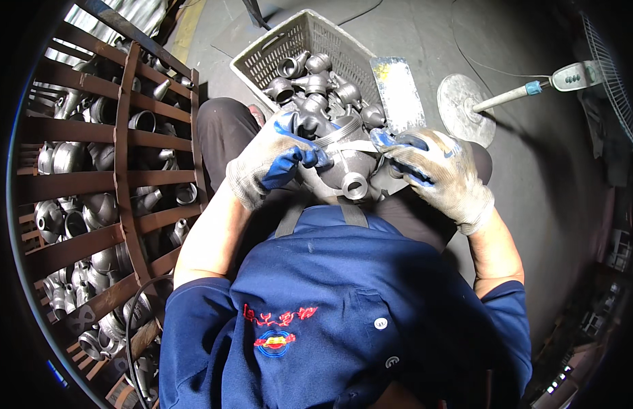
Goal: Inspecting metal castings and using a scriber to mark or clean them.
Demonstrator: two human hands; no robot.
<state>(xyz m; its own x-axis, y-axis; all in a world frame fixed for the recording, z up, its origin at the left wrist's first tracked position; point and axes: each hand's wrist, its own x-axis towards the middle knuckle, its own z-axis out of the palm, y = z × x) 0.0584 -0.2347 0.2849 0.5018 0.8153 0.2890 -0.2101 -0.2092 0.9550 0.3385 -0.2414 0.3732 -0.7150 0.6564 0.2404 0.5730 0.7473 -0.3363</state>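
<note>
A grey metal casting (352, 165) with a wide threaded collar and a short round spout sits at my lap, between my knees. My left hand (272, 155), in a white knit glove with a blue coated palm, is closed against the casting's left side, its thumb by the collar. Across the casting lies a pale flat strip (355, 146). My right hand (436, 167), gloved the same way, has its fingers bent and pinches the strip's right end. Part of that grip is hidden by the fingers. Just beyond is a grey plastic crate (262, 56) holding several similar castings (315, 83).
At my left stands a rusty slatted metal cage (126, 163) filled with more castings. A worn white board (399, 92) leans by the crate's right side. Farther right, a floor fan's round base (459, 102) and pole stand on the grey floor (534, 198), with a cable nearby.
</note>
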